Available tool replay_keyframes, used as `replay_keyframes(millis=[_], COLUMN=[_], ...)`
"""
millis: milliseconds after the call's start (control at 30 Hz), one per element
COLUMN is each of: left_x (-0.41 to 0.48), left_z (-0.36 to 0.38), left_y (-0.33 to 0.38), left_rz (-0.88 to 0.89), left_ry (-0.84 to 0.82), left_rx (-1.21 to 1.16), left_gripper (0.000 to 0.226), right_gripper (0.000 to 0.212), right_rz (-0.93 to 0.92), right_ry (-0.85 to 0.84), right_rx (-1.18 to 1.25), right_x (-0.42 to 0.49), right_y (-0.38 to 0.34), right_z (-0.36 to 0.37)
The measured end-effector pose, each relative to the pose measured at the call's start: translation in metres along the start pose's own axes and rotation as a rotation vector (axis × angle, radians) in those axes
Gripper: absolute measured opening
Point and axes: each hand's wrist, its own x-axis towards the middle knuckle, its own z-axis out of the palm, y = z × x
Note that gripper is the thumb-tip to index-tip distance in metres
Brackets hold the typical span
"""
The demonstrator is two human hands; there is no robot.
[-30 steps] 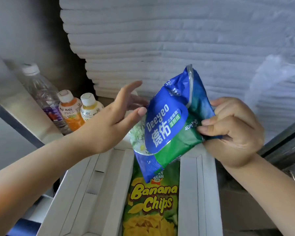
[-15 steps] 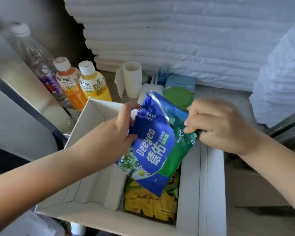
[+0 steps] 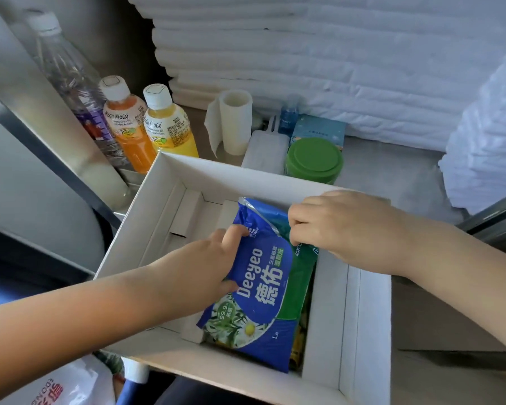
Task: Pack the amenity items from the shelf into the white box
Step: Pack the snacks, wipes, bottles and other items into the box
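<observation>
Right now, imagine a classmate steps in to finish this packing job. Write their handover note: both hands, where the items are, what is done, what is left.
Left hand grips the left edge of the wipes pack; right hand pinches its upper right edge.
The pack lies tilted in the white box, right-side compartment, over a yellow-printed bag that shows only as a sliver.
Done: that bag is in; the wipes are nearly seated.
Left: let go, then pack from the shelf the orange juice bottle, yellow juice bottle, water bottle, paper roll, white case, green-lidded jar, small blue bottle, teal box.
</observation>
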Motion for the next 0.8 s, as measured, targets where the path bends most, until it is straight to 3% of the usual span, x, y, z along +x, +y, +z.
replay_keyframes(millis=[167,367,467,800], left_x=[0.003,0.009,0.013,0.018], left_z=[0.009,0.027,0.031,0.045], left_y=[0.003,-0.001,-0.002,0.011], left_rz=[0.076,0.275,0.272,0.212], left_ry=[-0.092,-0.163,-0.199,-0.284], left_rx=[0.467,0.73,0.741,0.634], left_gripper=[0.11,0.114,0.117,0.123], right_gripper=[0.044,0.027,0.021,0.046], right_rz=[0.097,0.159,0.124,0.157], right_ry=[-0.181,-0.284,-0.3,-0.356], right_rx=[0.013,-0.015,0.083,0.107], right_x=[-0.001,0.004,0.008,0.019], right_y=[-0.002,-0.005,-0.014,-0.025], right_z=[0.002,0.006,0.014,0.046])
